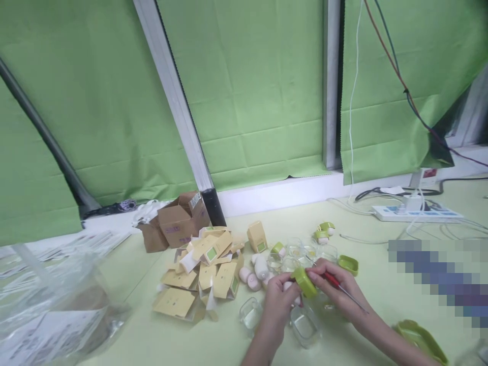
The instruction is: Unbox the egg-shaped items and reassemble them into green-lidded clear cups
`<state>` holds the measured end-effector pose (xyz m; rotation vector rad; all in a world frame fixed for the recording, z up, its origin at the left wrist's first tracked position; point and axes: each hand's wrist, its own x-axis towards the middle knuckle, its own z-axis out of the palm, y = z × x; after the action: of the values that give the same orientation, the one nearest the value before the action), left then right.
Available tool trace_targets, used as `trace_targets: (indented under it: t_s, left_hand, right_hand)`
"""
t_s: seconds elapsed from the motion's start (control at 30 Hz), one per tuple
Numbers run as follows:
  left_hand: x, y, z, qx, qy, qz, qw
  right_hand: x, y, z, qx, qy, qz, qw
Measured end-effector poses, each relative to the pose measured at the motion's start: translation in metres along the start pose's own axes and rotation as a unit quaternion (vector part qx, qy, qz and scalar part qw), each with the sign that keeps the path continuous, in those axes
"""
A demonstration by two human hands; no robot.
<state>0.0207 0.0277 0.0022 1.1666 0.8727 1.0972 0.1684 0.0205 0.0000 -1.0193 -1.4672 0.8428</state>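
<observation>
My left hand point(280, 300) and my right hand point(335, 290) meet over the table and together pinch a small green lid-like part point(304, 282). The right hand also holds a red-handled tool point(337, 285) that lies across its palm, with its thin metal shaft pointing back toward my wrist. Just below the hands lie clear plastic cases point(304, 324), and one more clear case point(250, 311) lies to the left. Small white and pink pieces point(254, 273) lie just left of the hands.
A heap of small yellow cartons point(206, 269) and brown boxes point(175, 223) lies to the left. Green parts point(348, 264) lie behind the hands. A plastic bag point(49, 310) fills the near left. A power strip point(415, 212) with cables sits at the back right.
</observation>
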Motion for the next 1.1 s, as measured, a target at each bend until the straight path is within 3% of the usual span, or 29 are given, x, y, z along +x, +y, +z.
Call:
trace_targets:
  t_s: [0.3,0.47,0.53,0.6,0.67,0.73,0.9,1.1]
  left_hand:
    - [0.003,-0.005,-0.001,0.020,0.020,-0.016,0.999]
    - [0.006,-0.006,-0.003,0.067,0.053,0.027,0.996]
    - [0.007,0.000,-0.010,0.101,0.083,0.055,0.990]
    - [0.011,0.009,-0.019,0.249,0.113,0.085,0.958]
    - [0.019,0.017,-0.026,0.444,0.114,0.102,0.883]
    - [0.029,0.021,-0.029,0.572,0.082,0.105,0.809]
    - [0.049,0.014,-0.023,0.634,0.004,0.116,0.765]
    - [0.035,0.013,-0.013,0.634,0.019,0.160,0.756]
  right_hand:
    - [-0.001,0.009,0.000,-0.020,0.002,-0.019,1.000]
    - [0.000,0.010,0.001,-0.045,-0.059,-0.017,0.997]
    - [0.006,0.010,-0.008,-0.115,-0.069,-0.023,0.991]
    - [0.016,0.012,-0.023,-0.216,-0.063,-0.044,0.973]
    - [0.027,0.017,-0.038,-0.277,-0.071,-0.057,0.956]
    - [0.038,0.025,-0.050,-0.305,-0.093,-0.055,0.946]
    - [0.085,0.047,-0.063,-0.365,-0.088,-0.034,0.926]
    - [0.146,0.074,-0.071,-0.436,-0.047,0.048,0.897]
